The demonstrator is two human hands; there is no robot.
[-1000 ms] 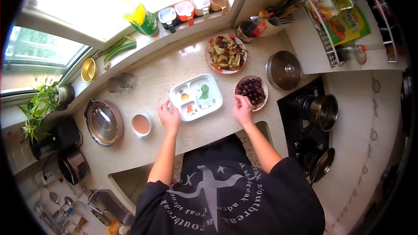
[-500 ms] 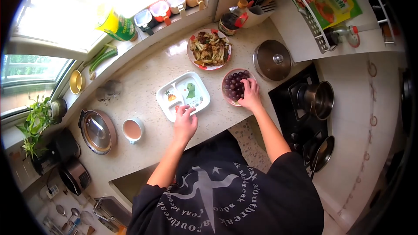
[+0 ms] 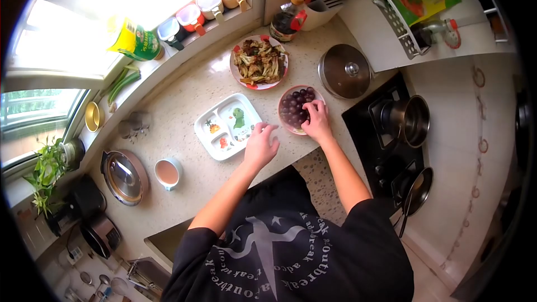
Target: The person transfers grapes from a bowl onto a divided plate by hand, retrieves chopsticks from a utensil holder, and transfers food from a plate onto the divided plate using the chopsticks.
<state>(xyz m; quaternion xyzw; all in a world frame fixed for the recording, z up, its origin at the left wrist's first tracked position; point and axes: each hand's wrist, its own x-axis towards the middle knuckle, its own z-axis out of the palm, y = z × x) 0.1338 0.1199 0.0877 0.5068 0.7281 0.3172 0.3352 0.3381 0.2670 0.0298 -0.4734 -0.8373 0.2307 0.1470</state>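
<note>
The left hand (image 3: 262,146) is near the middle of the frame, over the right edge of a white tray (image 3: 238,134). Its fingers are bent and a little spread, with a gap between the thumb and the rest. The tray sits on the pale table (image 3: 193,182) and has three parts with little pictures, one of them a green dinosaur.

The right hand (image 3: 316,123) is just right of the middle. It reaches into a pink bowl (image 3: 281,118) of dark, round grapes (image 3: 295,104). Its fingers point down and touch the grapes, but I cannot tell if they pinch one. The bowl is on the table, to the right of the tray.

Above the bowl and a bit left is a plate (image 3: 263,85) full of brown and pale food (image 3: 259,61). To the bowl's upper right is a round pot with a lid (image 3: 345,71). A cup (image 3: 178,174) with a light brown drink stands left of the tray. On the right side, a shiny pot (image 3: 412,121) and a pan (image 3: 418,192) sit on the black stove (image 3: 380,159).
</note>
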